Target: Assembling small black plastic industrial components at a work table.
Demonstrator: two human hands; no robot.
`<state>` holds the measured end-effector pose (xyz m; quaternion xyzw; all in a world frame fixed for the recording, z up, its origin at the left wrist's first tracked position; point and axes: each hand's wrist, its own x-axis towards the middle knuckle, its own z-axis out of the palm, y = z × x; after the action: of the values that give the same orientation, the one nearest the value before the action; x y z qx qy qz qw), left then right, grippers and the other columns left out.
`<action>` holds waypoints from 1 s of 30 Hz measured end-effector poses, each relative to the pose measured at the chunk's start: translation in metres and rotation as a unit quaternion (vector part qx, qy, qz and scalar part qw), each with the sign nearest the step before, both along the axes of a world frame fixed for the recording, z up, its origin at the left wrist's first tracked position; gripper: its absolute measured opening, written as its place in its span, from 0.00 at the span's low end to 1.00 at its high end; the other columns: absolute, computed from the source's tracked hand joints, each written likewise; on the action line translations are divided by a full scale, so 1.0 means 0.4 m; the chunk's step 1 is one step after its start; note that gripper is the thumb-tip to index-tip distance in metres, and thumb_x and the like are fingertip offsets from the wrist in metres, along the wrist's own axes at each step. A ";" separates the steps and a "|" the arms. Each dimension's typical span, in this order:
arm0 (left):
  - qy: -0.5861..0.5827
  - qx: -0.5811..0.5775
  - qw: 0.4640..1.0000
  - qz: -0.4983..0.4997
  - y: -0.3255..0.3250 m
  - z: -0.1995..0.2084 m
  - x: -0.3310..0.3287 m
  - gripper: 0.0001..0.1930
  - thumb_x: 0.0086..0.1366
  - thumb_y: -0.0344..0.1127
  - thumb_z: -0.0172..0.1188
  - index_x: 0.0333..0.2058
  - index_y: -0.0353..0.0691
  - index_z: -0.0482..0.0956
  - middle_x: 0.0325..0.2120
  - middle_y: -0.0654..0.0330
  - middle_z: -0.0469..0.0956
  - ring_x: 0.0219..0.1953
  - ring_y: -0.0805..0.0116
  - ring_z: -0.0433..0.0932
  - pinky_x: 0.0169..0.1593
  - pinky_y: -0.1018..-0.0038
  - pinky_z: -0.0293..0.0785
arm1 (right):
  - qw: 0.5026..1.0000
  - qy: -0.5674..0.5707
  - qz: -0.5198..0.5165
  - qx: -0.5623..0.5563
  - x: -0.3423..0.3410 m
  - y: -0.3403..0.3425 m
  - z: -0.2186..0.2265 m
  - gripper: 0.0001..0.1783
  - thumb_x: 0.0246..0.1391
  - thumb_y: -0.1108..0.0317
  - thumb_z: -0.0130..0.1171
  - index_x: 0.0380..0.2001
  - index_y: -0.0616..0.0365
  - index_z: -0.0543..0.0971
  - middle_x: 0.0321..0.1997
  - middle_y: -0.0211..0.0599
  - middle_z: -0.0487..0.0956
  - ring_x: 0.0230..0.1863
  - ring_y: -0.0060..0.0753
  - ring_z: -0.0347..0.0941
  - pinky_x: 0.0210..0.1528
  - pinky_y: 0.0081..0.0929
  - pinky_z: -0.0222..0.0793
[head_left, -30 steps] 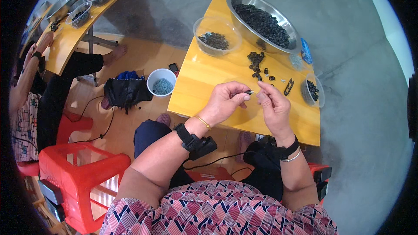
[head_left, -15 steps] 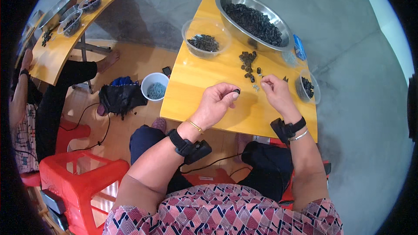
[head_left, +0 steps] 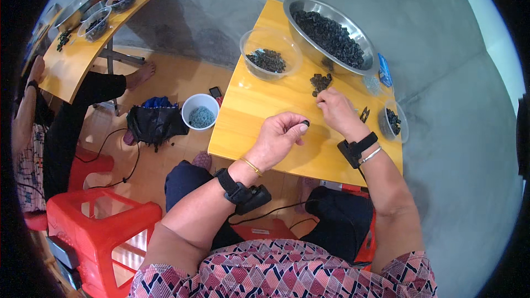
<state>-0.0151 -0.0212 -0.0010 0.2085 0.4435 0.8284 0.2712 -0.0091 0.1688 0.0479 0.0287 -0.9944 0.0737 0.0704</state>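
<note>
My left hand [head_left: 281, 135] hovers over the yellow wooden table [head_left: 248, 116] and pinches a small black part [head_left: 305, 124] between thumb and fingertips. My right hand [head_left: 335, 109] rests on the table farther back, fingers curled down right beside a little pile of black parts [head_left: 320, 82]; whether it holds one I cannot tell. Behind the pile stands a big steel bowl [head_left: 331, 36] full of black parts. A clear plastic bowl [head_left: 269, 55] with some black parts sits to its left.
A small clear bowl [head_left: 393, 120] of dark parts and a black clip [head_left: 364, 114] lie at the table's right. On the floor: white bucket [head_left: 200, 111], dark bag [head_left: 155, 121], red stool [head_left: 96, 229]. Another person [head_left: 33, 127] sits at a second table [head_left: 83, 44] on the left.
My hands have separated: the right one reached back to the pile of parts, while the left stayed forward with the small black part in its fingertips.
</note>
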 end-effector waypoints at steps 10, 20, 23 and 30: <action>-0.025 0.030 0.999 -0.008 -0.005 0.005 0.001 0.07 0.58 0.27 0.47 0.35 0.34 0.71 0.23 0.65 0.71 0.24 0.79 0.68 0.31 0.81 0.69 | 0.904 0.013 -0.078 -0.420 0.141 -0.098 0.024 0.07 0.48 0.73 0.46 0.31 0.63 0.71 0.25 0.40 0.73 0.26 0.32 0.70 0.30 0.24 0.65; -0.059 0.072 0.995 -0.033 -0.012 0.015 -0.005 0.07 0.58 0.27 0.50 0.36 0.34 0.71 0.25 0.64 0.72 0.27 0.78 0.71 0.34 0.80 0.72 | 0.955 0.062 0.030 -0.288 0.173 -0.143 0.055 0.11 0.50 0.74 0.45 0.38 0.63 0.71 0.27 0.37 0.72 0.30 0.30 0.68 0.34 0.23 0.64; -0.057 0.088 0.994 -0.040 -0.009 0.008 -0.006 0.07 0.57 0.28 0.50 0.35 0.34 0.71 0.25 0.63 0.73 0.26 0.78 0.71 0.34 0.79 0.72 | 0.915 0.033 -0.016 -0.402 0.178 -0.155 0.060 0.09 0.49 0.76 0.46 0.36 0.63 0.70 0.26 0.31 0.70 0.26 0.24 0.67 0.30 0.19 0.64; -0.057 0.101 0.992 -0.054 -0.010 0.001 -0.004 0.07 0.57 0.27 0.51 0.35 0.35 0.71 0.26 0.63 0.73 0.26 0.77 0.71 0.33 0.80 0.71 | 0.829 -0.009 -0.004 -0.559 0.174 -0.151 0.054 0.05 0.49 0.77 0.49 0.30 0.61 0.65 0.23 0.29 0.68 0.24 0.18 0.66 0.27 0.14 0.63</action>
<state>-0.0167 -0.0253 -0.0006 0.2110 0.3293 0.8639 0.3174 0.0604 0.1083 0.0695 -0.0205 -0.7837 0.6174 0.0654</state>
